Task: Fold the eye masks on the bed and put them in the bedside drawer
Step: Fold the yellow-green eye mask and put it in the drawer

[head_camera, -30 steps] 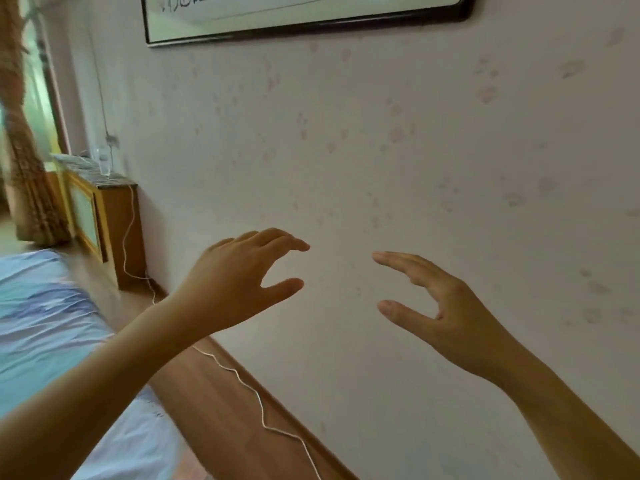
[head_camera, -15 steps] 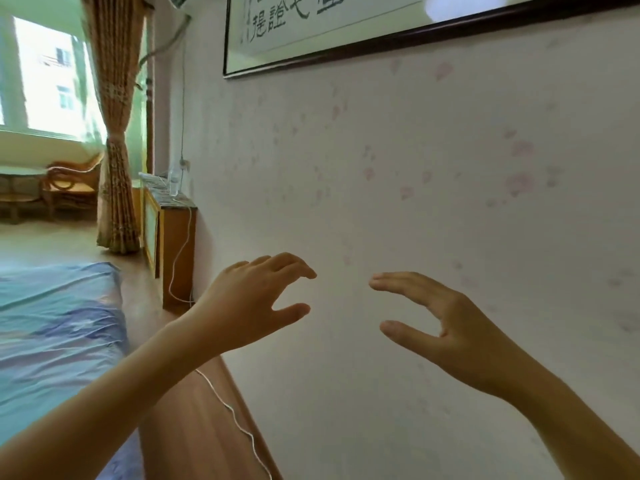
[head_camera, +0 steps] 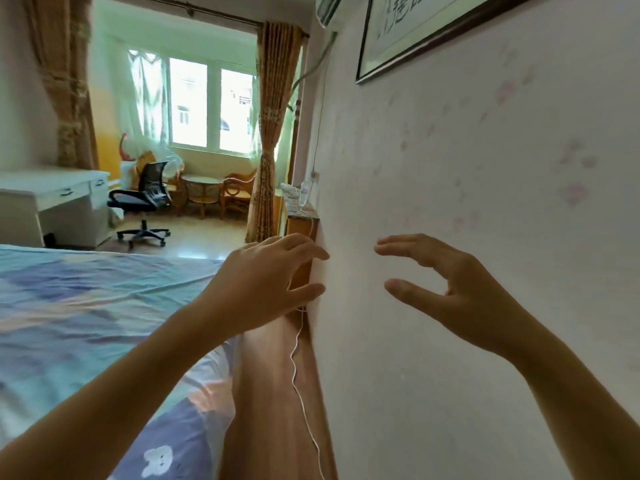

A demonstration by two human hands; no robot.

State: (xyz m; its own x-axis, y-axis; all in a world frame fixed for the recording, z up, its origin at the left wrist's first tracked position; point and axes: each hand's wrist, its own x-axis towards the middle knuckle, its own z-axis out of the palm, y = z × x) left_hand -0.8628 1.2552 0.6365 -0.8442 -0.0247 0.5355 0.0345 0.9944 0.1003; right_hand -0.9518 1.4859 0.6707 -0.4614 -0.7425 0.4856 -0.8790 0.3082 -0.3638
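Both hands (head_camera: pixel 363 292) empty, bed (head_camera: pixel 69 306) cropped

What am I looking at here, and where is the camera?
No machine here: a person wears a wide-angle camera on the head, so you see their own two bare arms reaching forward. The left hand and right hand are raised in front of a pale wall, fingers loosely spread, holding nothing. To the left lies a bed with a blue patterned sheet; no eye masks show on the visible part. Along the wall runs a white cable toward a wooden cabinet. Farther off are a desk, an office chair and a window.
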